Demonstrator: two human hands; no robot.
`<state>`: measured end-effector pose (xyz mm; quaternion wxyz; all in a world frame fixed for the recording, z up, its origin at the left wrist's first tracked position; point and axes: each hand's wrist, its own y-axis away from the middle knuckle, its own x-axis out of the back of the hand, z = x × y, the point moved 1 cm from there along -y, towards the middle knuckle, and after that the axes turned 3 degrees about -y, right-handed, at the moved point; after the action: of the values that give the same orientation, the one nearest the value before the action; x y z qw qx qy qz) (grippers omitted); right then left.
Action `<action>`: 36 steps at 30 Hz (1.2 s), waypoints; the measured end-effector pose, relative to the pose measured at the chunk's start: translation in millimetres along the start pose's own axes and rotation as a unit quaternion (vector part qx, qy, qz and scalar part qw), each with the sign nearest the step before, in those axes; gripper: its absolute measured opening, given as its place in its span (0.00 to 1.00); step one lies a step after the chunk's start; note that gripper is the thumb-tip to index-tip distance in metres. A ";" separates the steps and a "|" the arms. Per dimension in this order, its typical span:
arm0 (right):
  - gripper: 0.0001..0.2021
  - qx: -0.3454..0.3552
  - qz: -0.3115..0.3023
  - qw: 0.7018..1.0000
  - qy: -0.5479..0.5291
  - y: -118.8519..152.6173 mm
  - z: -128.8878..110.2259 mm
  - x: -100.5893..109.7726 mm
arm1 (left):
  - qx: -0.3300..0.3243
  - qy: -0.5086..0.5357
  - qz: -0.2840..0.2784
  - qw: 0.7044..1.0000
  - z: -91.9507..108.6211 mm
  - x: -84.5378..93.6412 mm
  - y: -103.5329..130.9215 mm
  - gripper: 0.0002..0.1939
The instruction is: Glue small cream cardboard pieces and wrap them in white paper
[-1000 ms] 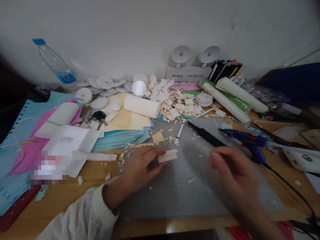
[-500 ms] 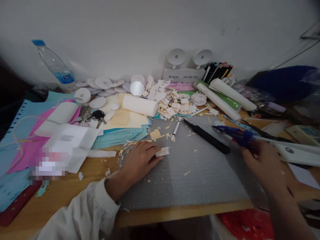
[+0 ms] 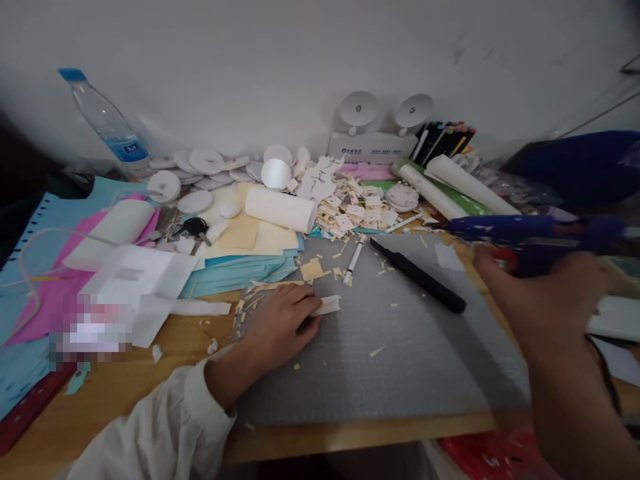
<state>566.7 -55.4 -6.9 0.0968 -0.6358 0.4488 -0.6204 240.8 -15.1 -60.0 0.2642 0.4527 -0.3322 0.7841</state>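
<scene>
My left hand (image 3: 283,323) rests on the grey cutting mat (image 3: 400,353), its fingers closed on a small folded strip of white paper (image 3: 330,305). At the right, my right hand (image 3: 555,307) grips a blue glue gun (image 3: 530,233), held raised above the table with its nozzle pointing left. A black utility knife (image 3: 420,277) lies on the mat between my hands. Just beyond my left hand are a white pen (image 3: 354,260) and a yellowish paper scrap (image 3: 312,269).
A heap of small cut cream pieces (image 3: 350,207) lies behind the mat. White paper rolls (image 3: 281,210), blue paper sheets (image 3: 245,272) and keys (image 3: 195,228) cover the left side. A water bottle (image 3: 110,123) and a two-headed white lamp (image 3: 373,143) stand by the wall.
My right hand has lifted the glue gun from the right side of the table, raising it up and to the right. My left hand stays nearly in place on the paper strip.
</scene>
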 end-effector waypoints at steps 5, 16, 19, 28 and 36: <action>0.12 0.126 -0.099 0.981 -0.112 20.9 -51.8 -12.9 | -0.004 0.013 0.000 1.000 -0.1 2.3 -0.5 0.06; 0.14 0.270 -0.142 0.945 -0.118 50.0 -59.5 -26.0 | 0.021 0.019 -0.019 0.999 -2.1 0.3 0.8 0.11; 0.15 0.288 -0.152 0.940 -0.097 53.6 -63.1 -25.2 | 0.044 0.018 -0.028 0.998 -1.4 0.8 1.0 0.15; 0.15 0.297 -0.196 0.931 -0.077 59.1 -64.5 -25.0 | 0.088 0.043 -0.039 0.994 0.0 2.6 -0.3 0.14; 0.14 0.294 -0.219 0.927 -0.079 59.5 -64.9 -26.2 | 0.082 0.036 -0.038 0.995 0.4 1.8 0.1 0.14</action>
<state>487.6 -43.5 -52.0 0.1765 -0.7083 0.0870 -0.6780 240.2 -15.2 -58.3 0.2674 0.4563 -0.2397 0.8141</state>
